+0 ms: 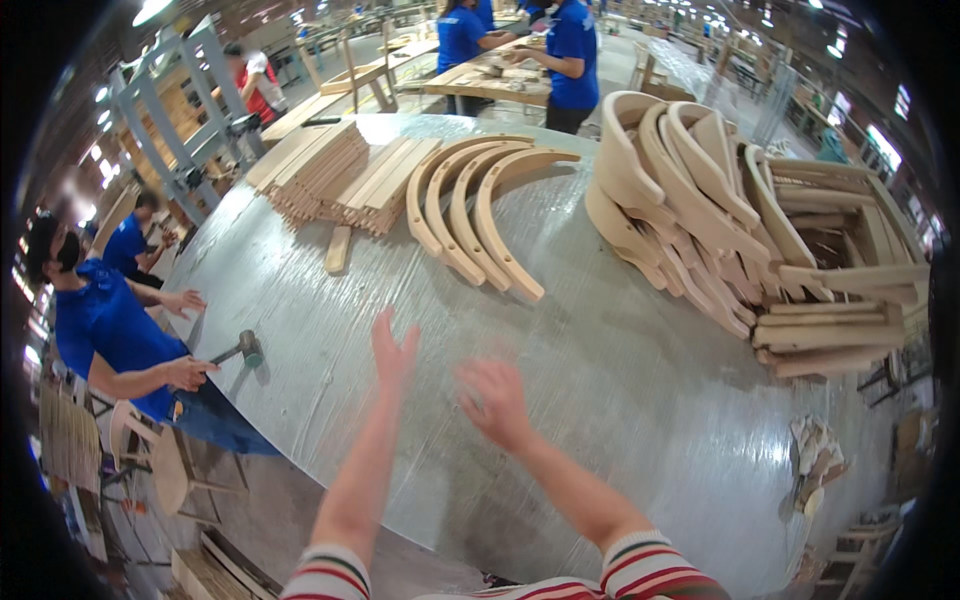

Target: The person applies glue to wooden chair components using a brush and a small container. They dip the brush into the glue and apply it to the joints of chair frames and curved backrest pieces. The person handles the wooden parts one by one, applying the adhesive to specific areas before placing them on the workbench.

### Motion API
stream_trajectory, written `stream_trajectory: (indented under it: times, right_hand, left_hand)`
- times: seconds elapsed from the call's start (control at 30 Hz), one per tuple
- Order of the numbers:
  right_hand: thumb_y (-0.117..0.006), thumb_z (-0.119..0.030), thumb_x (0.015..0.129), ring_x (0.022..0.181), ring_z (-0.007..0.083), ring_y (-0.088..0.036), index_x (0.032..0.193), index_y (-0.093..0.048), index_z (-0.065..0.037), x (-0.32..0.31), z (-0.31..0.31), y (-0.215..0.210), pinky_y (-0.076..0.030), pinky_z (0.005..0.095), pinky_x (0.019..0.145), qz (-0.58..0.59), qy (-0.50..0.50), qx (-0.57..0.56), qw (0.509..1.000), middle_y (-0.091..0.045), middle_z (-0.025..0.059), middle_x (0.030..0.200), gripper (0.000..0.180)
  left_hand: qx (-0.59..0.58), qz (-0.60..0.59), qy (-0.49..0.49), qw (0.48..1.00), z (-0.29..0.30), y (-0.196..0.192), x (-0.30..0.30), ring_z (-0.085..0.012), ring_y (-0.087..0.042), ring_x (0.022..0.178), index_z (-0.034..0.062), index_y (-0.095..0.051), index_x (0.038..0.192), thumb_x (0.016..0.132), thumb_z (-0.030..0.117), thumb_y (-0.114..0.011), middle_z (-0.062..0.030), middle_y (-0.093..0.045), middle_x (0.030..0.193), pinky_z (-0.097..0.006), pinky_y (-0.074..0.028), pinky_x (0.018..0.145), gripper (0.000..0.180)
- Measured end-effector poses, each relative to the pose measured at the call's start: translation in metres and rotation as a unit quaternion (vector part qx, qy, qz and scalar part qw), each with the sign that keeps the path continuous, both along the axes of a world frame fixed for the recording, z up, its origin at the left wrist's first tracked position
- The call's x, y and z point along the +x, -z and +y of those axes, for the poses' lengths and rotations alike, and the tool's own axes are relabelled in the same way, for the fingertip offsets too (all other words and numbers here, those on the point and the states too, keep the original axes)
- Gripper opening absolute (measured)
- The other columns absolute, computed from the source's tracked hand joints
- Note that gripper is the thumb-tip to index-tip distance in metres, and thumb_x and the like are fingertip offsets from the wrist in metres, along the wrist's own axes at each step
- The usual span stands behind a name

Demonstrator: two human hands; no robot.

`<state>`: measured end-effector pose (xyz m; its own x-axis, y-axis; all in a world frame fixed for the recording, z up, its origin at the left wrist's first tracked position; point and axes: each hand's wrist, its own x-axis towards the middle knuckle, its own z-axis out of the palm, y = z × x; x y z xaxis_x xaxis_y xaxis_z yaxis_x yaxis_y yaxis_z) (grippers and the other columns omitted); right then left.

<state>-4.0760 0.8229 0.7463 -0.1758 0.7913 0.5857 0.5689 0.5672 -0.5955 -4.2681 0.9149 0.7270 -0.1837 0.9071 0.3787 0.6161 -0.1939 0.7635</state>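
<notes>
Four pale, curved wooden arcs (460,205) lie side by side on the broad silver-grey worktop (640,425), ahead of the person's two hands and apart from them. The left hand (393,348) is raised above the worktop, its grip spread with the thumb away from the fingers. The right hand (495,400) hovers nearby, palm down; motion blurs it, but its grip seems loosely spread too.

Stacks of straight, light wooden slats (315,175) hem in the arcs on the left, with a short wooden block (338,249) just in front. On the right, a high heap of wide, bent wooden panels (680,190) blocks the far side, beside piled wooden strips (828,335). A crumpled pale cloth (815,450) lies near the right edge. At the left edge, a co-worker in a blue shirt (110,320) holds a dark-headed mallet (249,348) over the worktop.
</notes>
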Motion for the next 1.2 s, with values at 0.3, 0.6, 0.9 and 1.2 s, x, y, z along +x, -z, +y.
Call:
stream_trajectory:
  times: [0.3, 0.6, 0.9, 1.2]
  right_hand:
    - [-0.061, -0.012, 0.077, 0.074, 0.0274, -0.059, 0.088, -0.064, -0.007, 0.107, -0.291, 0.013, -0.044, 0.0379, 0.068, 0.014, 0.103, -0.202, 0.974, -0.062, 0.0090, 0.078, 0.013]
    - [-0.058, -0.016, 0.079, 0.067, 0.0295, -0.059, 0.089, -0.064, -0.007, 0.206, -0.467, 0.004, -0.047, 0.0373, 0.061, 0.050, 0.457, -0.098, 0.883, -0.061, 0.0124, 0.071, 0.015]
    - [-0.049, -0.023, 0.084, 0.097, 0.0305, -0.058, 0.111, -0.057, -0.008, 0.353, -0.679, 0.089, -0.045, 0.0392, 0.083, 0.274, 0.797, -0.190, 0.504, -0.062, 0.0153, 0.101, 0.032]
    - [-0.052, -0.019, 0.082, 0.109, 0.0357, -0.050, 0.120, -0.047, -0.003, 0.482, -0.735, 0.147, -0.043, 0.0425, 0.090, 0.185, 0.723, -0.341, 0.571, -0.051, 0.0210, 0.116, 0.042]
  left_hand:
    - [-0.150, -0.145, 0.269, 0.940, -0.299, 0.021, 0.092, -0.0163, -0.059, 0.077, 0.0008, -0.062, 0.093, 0.084, 0.009, -0.058, -0.0080, -0.063, 0.086, -0.026, -0.047, 0.069, 0.013]
    - [-0.221, -0.118, 0.391, 0.886, -0.399, 0.027, 0.099, -0.0086, -0.055, 0.064, 0.0003, -0.056, 0.080, 0.086, 0.010, -0.060, -0.0040, -0.060, 0.068, -0.022, -0.045, 0.063, 0.011]
    - [-0.324, -0.116, 0.431, 0.834, -0.517, 0.032, 0.144, -0.0089, -0.056, 0.064, -0.0010, -0.056, 0.084, 0.089, 0.010, -0.054, -0.0045, -0.060, 0.071, -0.022, -0.046, 0.062, 0.012]
    - [-0.319, -0.017, 0.448, 0.835, -0.622, 0.026, 0.257, -0.0107, -0.059, 0.069, -0.0019, -0.059, 0.090, 0.087, 0.009, -0.056, -0.0062, -0.062, 0.075, -0.024, -0.048, 0.064, 0.012]
